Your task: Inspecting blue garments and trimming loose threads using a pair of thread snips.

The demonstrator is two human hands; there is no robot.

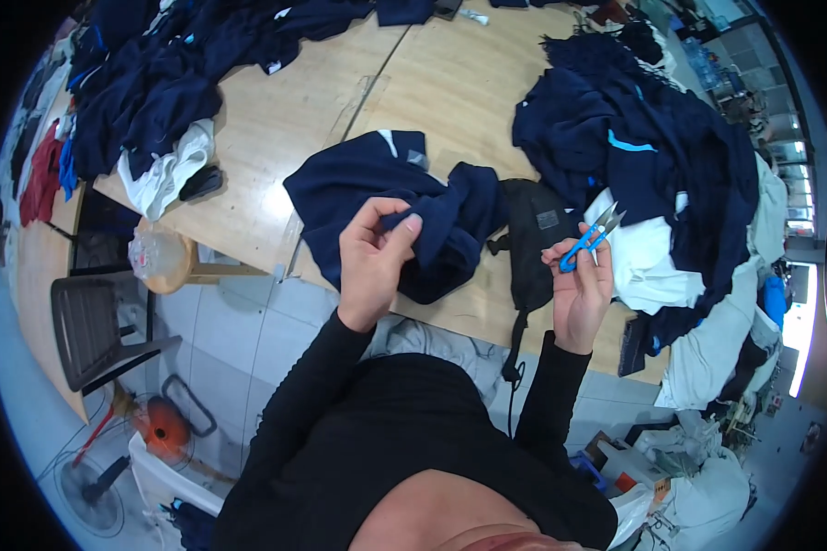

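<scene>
A dark navy garment (340,188) lies bunched on the table in front of me, with a white and light blue strip at its far side. My left hand (375,262) pinches a fold of it between thumb and fingers. To the right, my right hand (581,294) is raised palm up, holding blue-handled thread snips (588,244). The blades point up and away, apart from the garment. Between the garment and my right hand lies a black pouch-like item (533,239) with a cord hanging over the table edge.
Navy garments (634,138) with white cloth (648,262) are heaped at the right. Another navy pile (147,119) covers the far left of the wooden table (276,110). A round wooden stool (170,262), a dark chair (92,321) and an orange-centred fan (163,424) stand at the left.
</scene>
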